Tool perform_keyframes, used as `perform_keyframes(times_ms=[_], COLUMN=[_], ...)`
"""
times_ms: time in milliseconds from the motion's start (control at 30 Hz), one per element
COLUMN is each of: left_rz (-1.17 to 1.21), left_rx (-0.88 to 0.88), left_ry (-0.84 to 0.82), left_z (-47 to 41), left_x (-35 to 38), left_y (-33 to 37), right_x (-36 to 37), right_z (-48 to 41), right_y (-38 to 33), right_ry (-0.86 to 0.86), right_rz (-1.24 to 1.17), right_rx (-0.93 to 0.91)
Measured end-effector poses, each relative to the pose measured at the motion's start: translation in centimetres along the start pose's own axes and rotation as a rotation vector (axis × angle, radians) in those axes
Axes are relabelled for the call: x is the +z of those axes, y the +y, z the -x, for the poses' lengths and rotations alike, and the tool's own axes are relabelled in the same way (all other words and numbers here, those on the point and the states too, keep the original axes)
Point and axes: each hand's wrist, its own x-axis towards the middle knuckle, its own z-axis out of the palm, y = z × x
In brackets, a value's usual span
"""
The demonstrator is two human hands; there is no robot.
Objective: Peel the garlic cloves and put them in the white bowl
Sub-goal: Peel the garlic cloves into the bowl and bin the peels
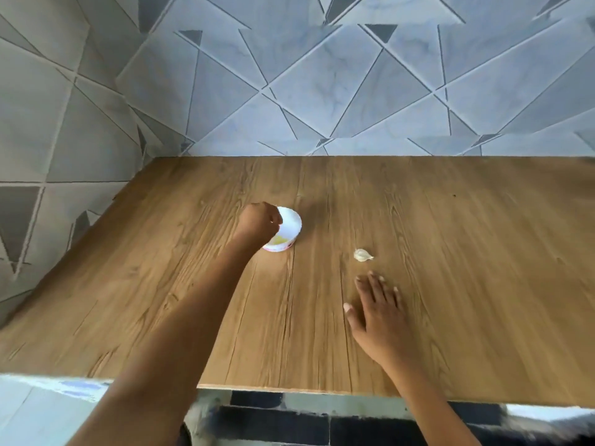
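Head view looks down on a wooden desk [467,284] with two bare arms reaching out over it. The left hand [260,222] is at the left rim of the bowl [291,225], which stands left of centre, toward the far side. Its fingers are curled in; I cannot tell whether they pinch a clove, hold the rim, or hold nothing. What the bowl holds is hidden from this angle.

One clove [363,255] lies alone on the desk, well right of the bowl and just beyond the right hand [381,312]. That hand is palm down, its fingers [375,284] straight and spread. They are apart from the clove and hold nothing.

The clove looks pale and papery, with a thin tail pointing right, so it is probably still in its skin. It should be very light and small, firm inside, with a dry, brittle skin that slides on the smooth wood. A flat push would likely skid it away. Pinching it across its fat middle with thumb and forefinger seems the best hold. The tail or the blunt root end is then left free as the place to start tearing the skin. The bowl also looks light, so it may need steadying when a clove drops in.
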Motion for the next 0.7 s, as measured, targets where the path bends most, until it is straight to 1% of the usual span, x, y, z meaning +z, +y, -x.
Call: perform_keyframes(times_ms=[67, 100, 133, 200, 300, 333, 367, 433, 467, 533, 600, 633, 700], left_rz=[-0.188, -0.245, -0.308, -0.376, -0.367, -0.341, -0.28, -0.11, -0.036, 0.03, -0.023, -0.08, -0.185], left_rx=[-0.028, -0.03, -0.023, 0.007, 0.102, 0.156, 0.201, 0.278, 0.34, 0.474, 0.535, 0.553, 0.569], left_ry=[-0.214, -0.285, -0.335, -0.364, -0.318, -0.259, -0.164, -0.005, -0.002, -0.113, -0.217, -0.239, -0.266], left_z=[-1.9, -2.6, -3.3, -3.9, -4.9, -4.7, -4.3, -2.8, -1.6, 0.1, 0.9, 0.9, 1.0], left_x=[0.6, 1.0, 1.4, 1.8, 2.1, 1.9, 1.9, 2.3, 2.8, 4.4, 6.5, 7.5, 9.2], left_y=[0.0, 0.0, -0.3, -0.5, -0.4, 0.1, 0.9, 3.0, 4.3, 6.7, 8.1, 8.5, 9.0], right_x=[0.2, 0.2, 0.2, 0.2, 0.3, 0.3, 0.2, 0.0, -0.2, -0.4, -1.0, -1.3, -1.9], right_z=[-0.1, -0.2, -0.3, -0.3, -0.1, 0.0, 0.1, 0.3, 0.4, 0.4, 0.2, 0.0, -0.3], right_y=[0.0, 0.0, -0.1, -0.3, -0.2, -0.2, -0.2, -0.2, -0.3, -0.3, -0.3, -0.2, 0.4], right_ry=[-0.009, -0.01, -0.008, -0.002, -0.01, -0.019, -0.025, -0.02, -0.004, 0.046, 0.084, 0.094, 0.111], right_rz=[-0.011, -0.018, -0.021, -0.015, -0.014, -0.022, -0.037, -0.114, -0.18, -0.36, -0.571, -0.659, -0.749], right_rx=[0.006, 0.01, 0.01, 0.012, 0.033, 0.034, 0.034, 0.035, 0.044, 0.098, 0.172, 0.196, 0.208])
